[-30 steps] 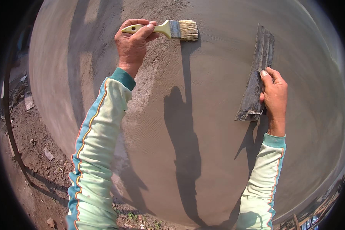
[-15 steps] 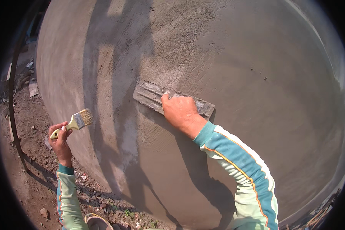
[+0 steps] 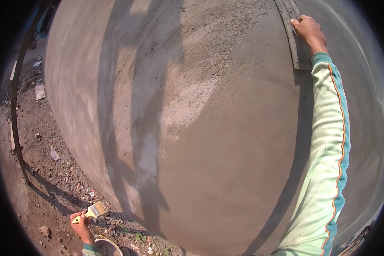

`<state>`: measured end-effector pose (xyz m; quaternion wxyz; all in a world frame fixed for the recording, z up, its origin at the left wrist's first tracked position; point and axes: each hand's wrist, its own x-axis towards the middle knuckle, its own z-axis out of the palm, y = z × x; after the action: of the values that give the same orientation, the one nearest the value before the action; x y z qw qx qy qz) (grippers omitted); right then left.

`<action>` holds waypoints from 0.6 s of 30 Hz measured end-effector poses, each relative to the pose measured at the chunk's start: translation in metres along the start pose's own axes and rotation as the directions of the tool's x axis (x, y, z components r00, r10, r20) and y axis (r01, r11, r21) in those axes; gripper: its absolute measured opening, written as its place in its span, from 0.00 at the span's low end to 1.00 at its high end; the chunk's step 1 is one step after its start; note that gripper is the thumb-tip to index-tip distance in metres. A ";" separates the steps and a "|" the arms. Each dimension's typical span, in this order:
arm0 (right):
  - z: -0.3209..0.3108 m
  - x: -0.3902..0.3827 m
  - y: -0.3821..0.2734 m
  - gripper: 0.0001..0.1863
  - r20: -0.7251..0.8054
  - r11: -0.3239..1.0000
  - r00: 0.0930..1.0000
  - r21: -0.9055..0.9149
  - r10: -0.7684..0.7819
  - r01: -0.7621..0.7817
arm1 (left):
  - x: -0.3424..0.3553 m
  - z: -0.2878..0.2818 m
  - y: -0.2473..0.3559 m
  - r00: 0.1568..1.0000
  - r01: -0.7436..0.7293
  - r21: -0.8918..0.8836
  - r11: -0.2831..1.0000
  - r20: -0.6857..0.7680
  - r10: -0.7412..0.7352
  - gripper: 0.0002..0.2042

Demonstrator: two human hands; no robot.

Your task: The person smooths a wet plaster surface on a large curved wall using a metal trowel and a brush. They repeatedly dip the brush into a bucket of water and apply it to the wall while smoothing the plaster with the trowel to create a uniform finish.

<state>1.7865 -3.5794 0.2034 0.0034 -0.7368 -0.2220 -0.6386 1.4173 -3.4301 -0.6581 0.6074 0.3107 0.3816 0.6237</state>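
Note:
High on the right, my right hand grips a plastering float, a long grey board held steeply against the wet plaster wall. Its upper end runs out of the picture. My fingers are curled round the float's grip, which the hand mostly hides. Low on the left, my left hand is closed round the pale handle of a flat paintbrush. The bristles point up and right, apart from the wall. Smooth, darker plaster lies under my right arm; a rougher, lighter patch shows in the middle.
A bucket stands on the ground just below my left hand. Stony soil with rubble runs along the wall's left side. A thin dark pole rises at the far left. Shadows fall across the wall.
My right hand has carried the float up and right across the wall, turning it from a slant to nearly upright. My left hand has dropped lower with the paintbrush, close to the bucket.

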 end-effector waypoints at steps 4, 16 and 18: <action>0.031 -0.095 -0.021 0.21 0.134 0.968 0.979 0.218 -0.157 0.125 | 0.000 0.084 0.033 0.989 0.012 -0.098 0.995 0.148 0.003 0.06; 0.017 -0.338 0.171 0.23 -0.132 0.870 0.990 0.480 -0.057 0.114 | -0.096 0.429 0.268 0.474 0.071 -0.685 0.725 0.663 0.580 0.08; -0.001 -0.337 0.265 0.21 0.050 0.561 0.822 0.707 0.568 -0.431 | -0.146 0.503 0.300 0.280 0.182 -0.715 0.674 0.695 0.662 0.08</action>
<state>1.8445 -3.9268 -0.0402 0.4794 -0.6504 -0.2235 -0.5451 1.6989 -3.5165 -0.1319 0.6604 0.4217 -0.3592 0.5070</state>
